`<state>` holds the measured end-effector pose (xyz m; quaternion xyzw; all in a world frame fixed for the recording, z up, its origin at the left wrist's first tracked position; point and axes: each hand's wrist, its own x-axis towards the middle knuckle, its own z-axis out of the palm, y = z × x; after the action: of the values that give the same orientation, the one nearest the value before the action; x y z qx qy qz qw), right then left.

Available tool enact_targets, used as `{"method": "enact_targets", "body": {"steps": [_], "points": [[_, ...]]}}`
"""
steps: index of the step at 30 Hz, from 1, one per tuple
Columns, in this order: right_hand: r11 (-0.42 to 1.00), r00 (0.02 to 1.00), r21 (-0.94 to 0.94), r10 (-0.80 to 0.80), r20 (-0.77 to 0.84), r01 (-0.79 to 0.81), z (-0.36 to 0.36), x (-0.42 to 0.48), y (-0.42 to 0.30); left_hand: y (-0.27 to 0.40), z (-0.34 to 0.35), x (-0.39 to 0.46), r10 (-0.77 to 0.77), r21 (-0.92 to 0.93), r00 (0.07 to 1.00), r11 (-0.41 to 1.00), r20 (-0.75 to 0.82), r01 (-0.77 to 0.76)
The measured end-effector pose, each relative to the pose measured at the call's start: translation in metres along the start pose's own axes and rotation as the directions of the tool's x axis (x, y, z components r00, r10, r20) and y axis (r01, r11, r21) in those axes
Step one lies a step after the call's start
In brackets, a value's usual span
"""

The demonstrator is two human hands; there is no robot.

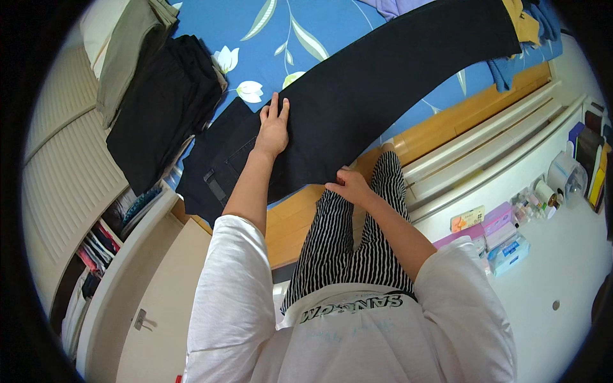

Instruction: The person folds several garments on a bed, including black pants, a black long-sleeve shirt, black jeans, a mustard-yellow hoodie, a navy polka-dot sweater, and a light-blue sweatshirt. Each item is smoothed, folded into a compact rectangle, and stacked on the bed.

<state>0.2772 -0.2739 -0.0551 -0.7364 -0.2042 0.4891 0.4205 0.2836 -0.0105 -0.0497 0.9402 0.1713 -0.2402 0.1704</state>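
A pair of black trousers (364, 91) lies lengthwise across a bed with a blue floral sheet (306, 28). Its legs lie together, reaching to the upper right, and the waist end with a belt loop and pocket is at the lower left. My left hand (274, 129) rests on the fabric near the far edge, palm down with fingers apart. At the near edge, my right hand (352, 184) pinches the cloth between thumb and fingers.
Black folded garments (163, 105) and olive-grey trousers (127, 57) are heaped at the left. Yellow (522, 24) and blue clothes (503, 74) lie beyond the trouser hems. A white desk (541, 306) with tissue packs and bottles stands right, an open wardrobe shelf (103, 239) left.
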Motion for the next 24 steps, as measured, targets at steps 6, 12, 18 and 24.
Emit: {"method": "enact_targets", "body": {"steps": [6,12,18,24], "points": [[0.959,0.928,0.101,0.282,-0.243,-0.265,0.03,-0.021,0.025,0.015,0.002,-0.001,-0.034,0.063,0.999,0.997,0.027,0.033],[0.741,0.843,0.446,0.533,0.065,-0.503,0.015,-0.009,0.032,0.016,0.012,0.004,-0.012,0.113,0.999,0.993,-0.051,0.018],[0.415,0.66,0.748,0.75,0.04,-0.518,0.027,-0.008,0.01,0.025,0.013,-0.009,-0.104,0.084,0.982,0.989,-0.156,0.118],[0.749,0.769,0.368,0.627,-0.125,-0.551,0.013,-0.008,0.033,0.04,-0.004,-0.002,-0.087,-0.008,0.972,0.996,-0.22,0.088]]}}
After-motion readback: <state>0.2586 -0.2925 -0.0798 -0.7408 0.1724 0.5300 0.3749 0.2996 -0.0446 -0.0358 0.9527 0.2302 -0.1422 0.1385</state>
